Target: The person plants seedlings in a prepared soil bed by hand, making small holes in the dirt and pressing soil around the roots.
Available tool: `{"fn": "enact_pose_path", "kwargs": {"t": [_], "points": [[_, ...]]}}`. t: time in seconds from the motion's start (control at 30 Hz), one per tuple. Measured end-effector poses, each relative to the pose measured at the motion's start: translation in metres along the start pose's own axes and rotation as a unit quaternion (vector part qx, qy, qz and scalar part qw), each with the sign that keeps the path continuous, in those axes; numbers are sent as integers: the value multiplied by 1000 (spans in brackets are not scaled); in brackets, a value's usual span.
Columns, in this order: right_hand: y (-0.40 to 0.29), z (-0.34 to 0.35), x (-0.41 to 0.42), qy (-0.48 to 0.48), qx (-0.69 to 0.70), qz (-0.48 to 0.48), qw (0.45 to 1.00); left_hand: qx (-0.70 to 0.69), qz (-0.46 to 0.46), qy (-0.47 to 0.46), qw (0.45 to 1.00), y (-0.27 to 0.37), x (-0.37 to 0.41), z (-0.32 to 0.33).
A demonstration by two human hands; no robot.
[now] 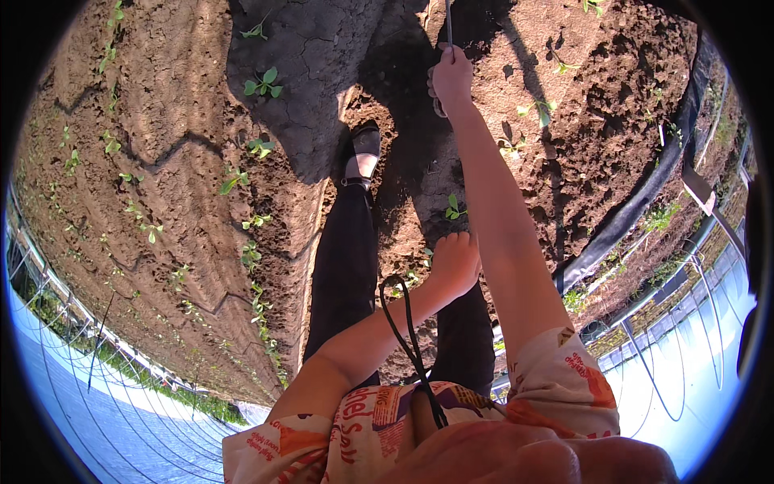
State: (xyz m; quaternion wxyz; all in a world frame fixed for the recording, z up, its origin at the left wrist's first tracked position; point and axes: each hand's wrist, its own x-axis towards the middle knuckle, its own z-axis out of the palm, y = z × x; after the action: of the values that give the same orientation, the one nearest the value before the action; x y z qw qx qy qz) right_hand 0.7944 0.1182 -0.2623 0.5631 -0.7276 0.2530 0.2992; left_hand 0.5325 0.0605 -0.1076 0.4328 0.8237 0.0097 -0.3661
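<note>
At the top, my right hand grips a thin grey rod-like tool, the thumb lying along it; its far end runs out of view. A small curved part shows below the curled fingers. My left hand is curled into a fist beside my right forearm, above my right thigh; its palm is hidden, so what it may hold cannot be seen. Leafy seedlings grow in brown soil about me, one just above my left hand and one right of my right hand.
My left foot in a dark shoe stands on the soil between seedling rows, one to its upper left. Black plastic sheeting edges the bed at right. Greenhouse hoops curve beyond. A black cord loop hangs before my chest.
</note>
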Motion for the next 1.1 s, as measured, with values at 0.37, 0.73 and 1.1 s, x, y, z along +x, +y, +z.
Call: {"fn": "enact_pose_path", "kwargs": {"t": [0.37, 0.73, 1.1], "points": [[-2, -21, -87, -13, 13, 88, 996, 17, 41, -16, 999, 4, -9, -14], [136, -7, -100, 42, -285, 14, 957, -62, 31, 10, 998, 0, -12, 6], [-5, -14, -21, 120, -331, 105, 930, 10, 35, -33, 999, 1, -18, 7]]}}
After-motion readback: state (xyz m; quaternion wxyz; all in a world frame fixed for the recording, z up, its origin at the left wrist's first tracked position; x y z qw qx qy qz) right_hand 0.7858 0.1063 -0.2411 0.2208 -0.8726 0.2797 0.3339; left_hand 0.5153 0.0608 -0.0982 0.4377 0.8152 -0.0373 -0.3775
